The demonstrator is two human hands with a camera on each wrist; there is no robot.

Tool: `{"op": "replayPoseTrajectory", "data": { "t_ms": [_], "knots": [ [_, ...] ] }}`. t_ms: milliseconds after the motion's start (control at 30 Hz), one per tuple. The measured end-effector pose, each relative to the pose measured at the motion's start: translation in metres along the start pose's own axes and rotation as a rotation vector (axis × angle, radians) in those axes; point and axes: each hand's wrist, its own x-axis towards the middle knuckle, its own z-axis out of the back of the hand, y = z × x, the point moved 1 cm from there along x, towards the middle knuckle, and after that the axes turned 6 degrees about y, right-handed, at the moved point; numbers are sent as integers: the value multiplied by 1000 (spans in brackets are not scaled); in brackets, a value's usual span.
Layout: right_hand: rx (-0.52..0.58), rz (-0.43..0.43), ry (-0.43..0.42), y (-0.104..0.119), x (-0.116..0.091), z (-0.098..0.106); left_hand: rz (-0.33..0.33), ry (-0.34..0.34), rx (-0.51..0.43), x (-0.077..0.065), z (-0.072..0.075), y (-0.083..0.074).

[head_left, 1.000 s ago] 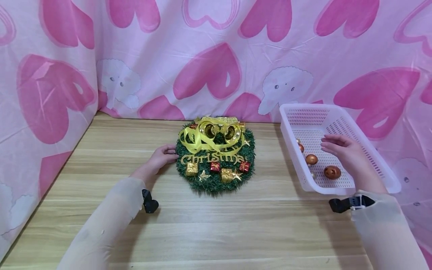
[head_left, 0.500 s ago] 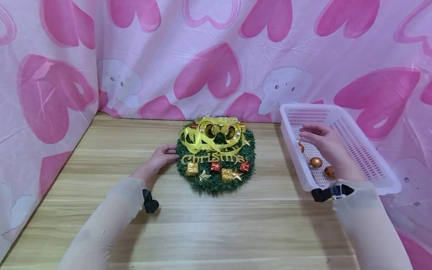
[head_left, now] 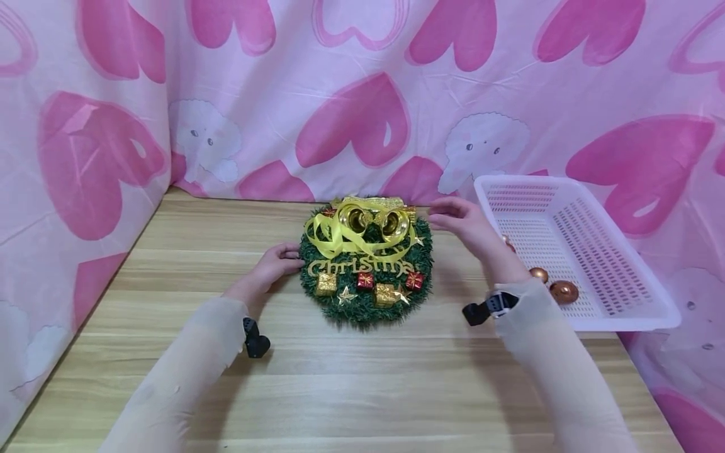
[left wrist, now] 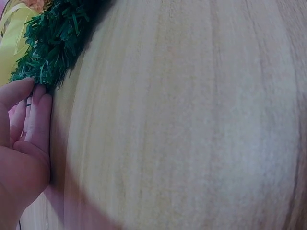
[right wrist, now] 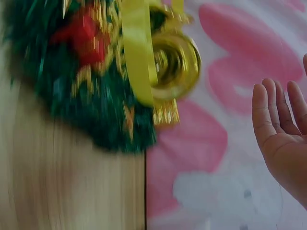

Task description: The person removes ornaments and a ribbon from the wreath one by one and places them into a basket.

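Observation:
A green tinsel Christmas wreath (head_left: 362,314) lies on the wooden table, decked with gold lettering (head_left: 365,267), small red and gold gift boxes and gold stars. Two gold bells (head_left: 394,224) and a looped yellow ribbon (head_left: 325,242) sit on its upper part. My left hand (head_left: 277,264) holds the wreath's left edge, thumb and fingertips meeting at the tinsel in the left wrist view. Close to the upper right edge is my right hand (head_left: 461,223), with nothing in it. Its fingers look extended and apart from the wreath in the right wrist view.
A white plastic basket (head_left: 651,322) stands at the right, its left part behind my right arm. In it lie a large copper-brown bauble (head_left: 564,292), a smaller copper one (head_left: 539,275) and another partly hidden one. A pink heart-patterned cloth (head_left: 351,126) rises behind the table.
My right hand has come left out of the basket to the wreath's right side. Round baubles in the basket have shifted slightly. The left hand has stayed at the wreath's edge.

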Motion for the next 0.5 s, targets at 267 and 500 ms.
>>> {"op": "replayPoseTrajectory", "data": {
  "t_ms": [267, 500],
  "knots": [
    [122, -1, 73, -3, 28, -50, 2, 0, 4, 0, -1, 0],
    [95, -58, 115, -16, 41, -84, 22, -9, 13, 1, -1, -1]
  ]
}}
